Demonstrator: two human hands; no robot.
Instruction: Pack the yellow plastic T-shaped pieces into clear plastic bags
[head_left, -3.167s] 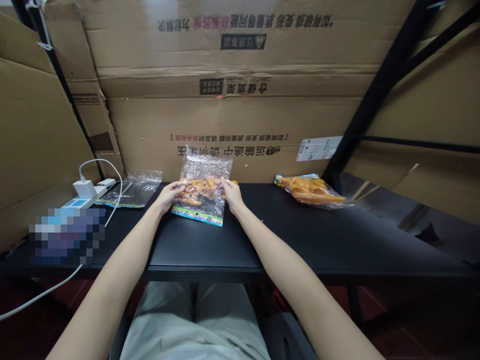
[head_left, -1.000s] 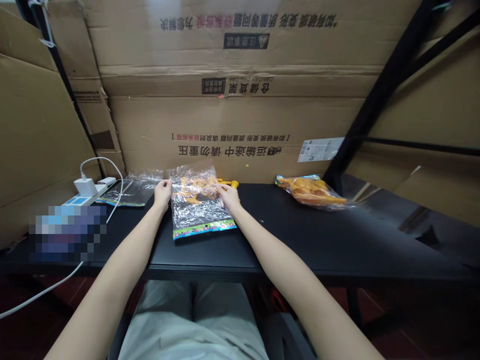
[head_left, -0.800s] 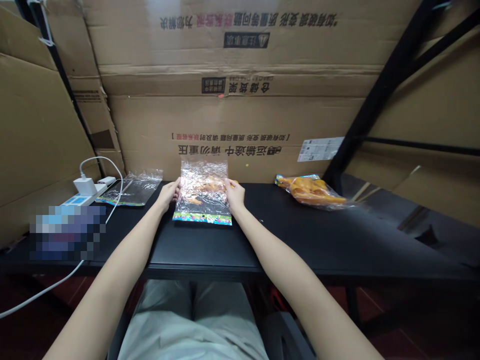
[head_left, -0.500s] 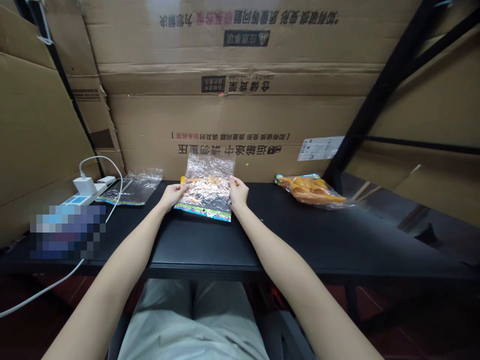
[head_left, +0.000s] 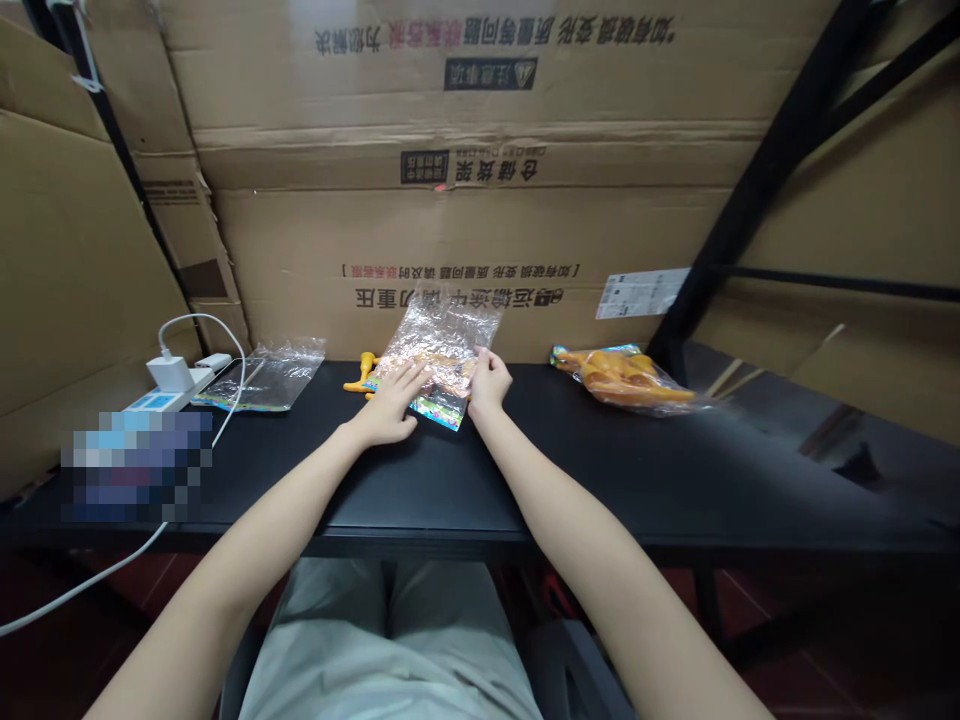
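Note:
A clear plastic bag (head_left: 457, 325) with a colourful printed edge leans tilted in front of the cardboard. My left hand (head_left: 386, 408) presses on its lower left part, fingers stretched out and apart. At the bag's right edge, my right hand (head_left: 490, 380) pinches the film between closed fingers. Orange plastic pieces (head_left: 365, 370) stick out left of the bag, behind my left fingers. More orange shows dimly through the film; whether it lies inside or behind the bag I cannot tell.
A filled bag of orange plastic pieces (head_left: 619, 378) lies at right on the black table (head_left: 435, 490). Another clear bag (head_left: 281, 375) lies at left, near a power strip with a white charger (head_left: 171, 373) and cable. Cardboard (head_left: 465, 220) walls the back; a black post (head_left: 757, 200) slants at right.
My left hand has let go of the bag's left edge and now lies flat on its front. The bag has turned and shifted right, uncovering orange pieces at left.

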